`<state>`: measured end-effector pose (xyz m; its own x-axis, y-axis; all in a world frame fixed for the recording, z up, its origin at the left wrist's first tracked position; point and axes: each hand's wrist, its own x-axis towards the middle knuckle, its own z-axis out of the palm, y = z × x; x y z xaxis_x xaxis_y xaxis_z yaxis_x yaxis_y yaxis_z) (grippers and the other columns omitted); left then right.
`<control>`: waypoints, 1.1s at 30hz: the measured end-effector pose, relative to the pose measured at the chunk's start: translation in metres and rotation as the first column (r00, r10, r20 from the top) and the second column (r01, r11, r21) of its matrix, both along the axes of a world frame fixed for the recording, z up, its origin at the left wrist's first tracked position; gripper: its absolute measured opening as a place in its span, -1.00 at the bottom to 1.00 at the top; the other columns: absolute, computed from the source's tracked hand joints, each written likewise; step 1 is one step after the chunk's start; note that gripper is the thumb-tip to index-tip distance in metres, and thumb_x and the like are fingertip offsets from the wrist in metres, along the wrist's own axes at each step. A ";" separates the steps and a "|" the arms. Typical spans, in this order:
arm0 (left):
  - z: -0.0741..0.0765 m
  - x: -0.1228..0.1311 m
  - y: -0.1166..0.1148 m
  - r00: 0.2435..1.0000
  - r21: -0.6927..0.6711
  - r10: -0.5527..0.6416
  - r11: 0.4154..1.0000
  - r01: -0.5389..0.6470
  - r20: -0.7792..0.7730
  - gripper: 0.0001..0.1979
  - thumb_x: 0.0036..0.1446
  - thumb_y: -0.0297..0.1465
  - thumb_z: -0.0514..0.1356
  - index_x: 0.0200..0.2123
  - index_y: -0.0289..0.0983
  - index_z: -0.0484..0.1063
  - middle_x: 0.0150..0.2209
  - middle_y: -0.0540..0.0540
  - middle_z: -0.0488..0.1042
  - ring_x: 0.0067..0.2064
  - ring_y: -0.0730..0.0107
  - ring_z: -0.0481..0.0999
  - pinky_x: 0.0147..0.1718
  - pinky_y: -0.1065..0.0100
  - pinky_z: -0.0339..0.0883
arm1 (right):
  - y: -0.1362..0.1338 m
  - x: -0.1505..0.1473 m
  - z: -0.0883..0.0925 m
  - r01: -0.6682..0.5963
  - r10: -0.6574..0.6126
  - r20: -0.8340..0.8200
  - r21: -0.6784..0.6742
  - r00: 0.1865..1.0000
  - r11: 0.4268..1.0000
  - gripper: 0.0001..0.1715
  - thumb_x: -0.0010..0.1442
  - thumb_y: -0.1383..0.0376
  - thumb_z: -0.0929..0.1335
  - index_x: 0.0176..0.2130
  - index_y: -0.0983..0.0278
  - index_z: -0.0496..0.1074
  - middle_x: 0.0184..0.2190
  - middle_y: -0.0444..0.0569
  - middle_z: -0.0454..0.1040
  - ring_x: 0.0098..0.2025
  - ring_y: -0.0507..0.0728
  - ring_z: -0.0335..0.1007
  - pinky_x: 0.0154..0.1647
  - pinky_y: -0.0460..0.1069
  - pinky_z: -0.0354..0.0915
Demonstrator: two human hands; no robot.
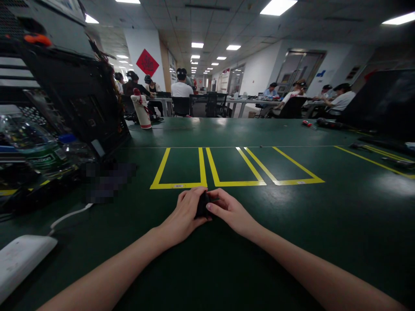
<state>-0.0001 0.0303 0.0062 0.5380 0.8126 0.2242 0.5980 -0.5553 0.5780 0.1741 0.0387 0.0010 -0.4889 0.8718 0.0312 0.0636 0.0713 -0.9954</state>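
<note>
A small black object [201, 206], of a kind I cannot make out, is between my two hands on the dark green table [233, 259]. My left hand [184, 212] wraps over its left side, fingers on top and thumb low at the front. From the right, my right hand [231, 211] pinches its edge with thumb and fingertips. Much of the object is hidden behind the fingers. Just beyond the hands, yellow tape [240, 184] marks several open-topped frames on the table.
At left stand a black computer case [74, 82], plastic bottles [35, 144] and a white power strip [26, 259] with a cable. A whitish cylinder [142, 113] is farther back. Tools [389, 160] and a red-handled screwdriver [307, 124] lie at right. People [181, 87] sit at tables beyond.
</note>
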 end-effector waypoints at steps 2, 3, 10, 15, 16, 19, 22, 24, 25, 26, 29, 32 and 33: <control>0.000 0.000 0.000 1.000 0.005 -0.003 1.000 0.003 -0.005 -0.44 0.01 -0.41 0.12 0.04 -0.12 -0.09 0.03 -0.09 0.11 0.06 0.14 0.12 -0.01 0.03 0.07 | 0.000 0.001 -0.001 -0.046 0.046 -0.066 -0.006 0.997 0.999 -0.70 0.01 0.33 0.30 -0.18 0.24 0.22 -0.19 -0.08 0.29 -0.13 0.08 0.28 -0.17 0.01 0.29; 0.000 0.001 0.000 1.000 0.006 -0.004 1.000 0.004 -0.008 -0.44 0.01 -0.41 0.12 0.04 -0.12 -0.08 0.03 -0.09 0.11 0.06 0.14 0.13 0.00 0.03 0.06 | 0.000 0.001 -0.002 -0.060 0.058 -0.093 -0.013 0.994 0.998 -0.68 0.00 0.35 0.32 -0.19 0.23 0.21 -0.19 -0.09 0.29 -0.13 0.08 0.29 -0.17 0.01 0.29; -0.005 0.000 0.001 1.000 0.024 -0.001 1.000 0.001 0.001 -0.41 0.00 -0.39 0.13 0.05 -0.10 -0.11 0.04 -0.08 0.11 0.07 0.11 0.11 0.00 -0.01 0.04 | 0.002 -0.002 -0.005 0.046 -0.047 -0.077 -0.015 0.996 0.999 -0.76 0.02 0.27 0.30 -0.25 0.24 0.25 -0.23 -0.10 0.31 -0.17 0.07 0.31 -0.18 0.01 0.29; -0.007 0.000 0.002 1.000 0.008 0.005 1.000 -0.005 -0.003 -0.43 0.00 -0.38 0.13 0.04 -0.11 -0.09 0.04 -0.08 0.10 0.07 0.12 0.10 0.00 0.01 0.06 | 0.003 0.000 -0.003 0.028 -0.028 -0.012 -0.020 1.000 0.999 -0.69 0.04 0.26 0.28 -0.16 0.25 0.24 -0.15 -0.05 0.29 -0.14 0.08 0.29 -0.14 0.04 0.27; -0.008 0.001 0.003 1.000 0.005 0.016 1.000 -0.016 0.002 -0.42 -0.01 -0.38 0.14 0.04 -0.11 -0.09 0.04 -0.08 0.10 0.07 0.11 0.11 -0.01 0.00 0.07 | 0.003 0.001 -0.003 0.007 -0.008 -0.030 -0.020 1.000 1.000 -0.69 0.03 0.28 0.29 -0.16 0.25 0.24 -0.16 -0.05 0.29 -0.14 0.08 0.29 -0.13 0.04 0.26; -0.009 0.001 0.003 0.999 0.009 0.041 0.999 -0.042 0.028 -0.42 -0.02 -0.37 0.15 0.03 -0.10 -0.08 0.03 -0.08 0.11 0.06 0.09 0.12 -0.03 -0.01 0.09 | 0.001 0.001 -0.004 -0.055 0.052 -0.118 -0.028 0.992 0.998 -0.66 -0.02 0.33 0.33 -0.19 0.24 0.22 -0.17 -0.08 0.29 -0.13 0.07 0.29 -0.14 0.02 0.26; -0.005 0.001 0.002 1.000 -0.006 0.014 1.000 -0.014 0.024 -0.43 -0.01 -0.39 0.14 0.03 -0.09 -0.07 0.04 -0.07 0.10 0.07 0.09 0.11 -0.03 0.00 0.10 | 0.001 0.000 -0.005 -0.032 0.026 -0.129 -0.048 0.991 0.998 -0.70 -0.02 0.32 0.32 -0.22 0.23 0.21 -0.21 -0.09 0.30 -0.14 0.08 0.30 -0.20 0.00 0.29; -0.001 0.001 0.001 1.000 -0.016 0.001 1.000 -0.001 0.015 -0.44 0.00 -0.39 0.13 0.04 -0.09 -0.07 0.04 -0.07 0.10 0.07 0.10 0.11 -0.03 0.00 0.10 | 0.001 -0.001 -0.006 0.018 -0.023 -0.107 -0.044 0.994 0.999 -0.75 0.00 0.30 0.31 -0.25 0.23 0.23 -0.23 -0.09 0.31 -0.16 0.07 0.31 -0.22 -0.01 0.30; 0.000 0.001 0.000 1.000 -0.018 0.000 1.000 0.000 0.011 -0.44 0.00 -0.40 0.13 0.04 -0.09 -0.08 0.04 -0.08 0.10 0.07 0.10 0.11 -0.03 -0.01 0.10 | 0.002 -0.002 -0.006 0.039 -0.043 -0.095 -0.036 0.995 0.999 -0.75 0.00 0.30 0.31 -0.25 0.23 0.24 -0.23 -0.09 0.31 -0.17 0.07 0.31 -0.21 -0.01 0.30; 0.001 0.001 0.000 1.000 -0.017 0.002 1.000 -0.002 0.011 -0.44 0.00 -0.40 0.13 0.04 -0.10 -0.07 0.04 -0.08 0.11 0.07 0.10 0.12 -0.03 -0.01 0.09 | 0.002 -0.002 -0.005 0.052 -0.054 -0.081 -0.029 0.995 0.998 -0.74 0.00 0.30 0.31 -0.23 0.23 0.24 -0.21 -0.09 0.31 -0.16 0.07 0.31 -0.20 0.00 0.29; 0.000 0.001 0.000 1.000 -0.022 0.007 1.000 -0.007 0.016 -0.44 -0.01 -0.39 0.14 0.03 -0.11 -0.06 0.04 -0.08 0.11 0.07 0.11 0.11 -0.02 0.01 0.10 | 0.002 -0.002 -0.003 0.036 -0.037 -0.032 -0.029 0.999 0.999 -0.67 0.02 0.29 0.30 -0.16 0.24 0.24 -0.16 -0.05 0.30 -0.11 0.09 0.28 -0.12 0.03 0.26; -0.003 0.000 0.001 0.999 -0.039 0.024 0.999 -0.023 0.028 -0.44 -0.01 -0.38 0.15 0.03 -0.11 -0.05 0.04 -0.06 0.11 0.07 0.12 0.11 -0.03 0.05 0.12 | 0.001 0.000 -0.002 -0.018 0.017 -0.043 -0.022 0.999 1.000 -0.67 0.04 0.31 0.28 -0.14 0.26 0.23 -0.15 -0.04 0.30 -0.09 0.09 0.26 -0.08 0.04 0.23; -0.003 0.000 0.001 0.999 -0.041 0.028 0.999 -0.026 0.032 -0.44 -0.01 -0.38 0.15 0.03 -0.11 -0.05 0.03 -0.06 0.11 0.06 0.13 0.11 -0.03 0.06 0.13 | 0.001 0.001 -0.002 -0.033 0.032 -0.060 -0.019 0.998 0.999 -0.68 0.03 0.33 0.29 -0.15 0.25 0.23 -0.15 -0.05 0.30 -0.09 0.08 0.26 -0.08 0.04 0.23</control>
<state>-0.0002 0.0310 0.0028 0.5086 0.8355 0.2082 0.5926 -0.5151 0.6192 0.1747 0.0394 -0.0007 -0.5146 0.8563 0.0444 0.0018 0.0529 -0.9986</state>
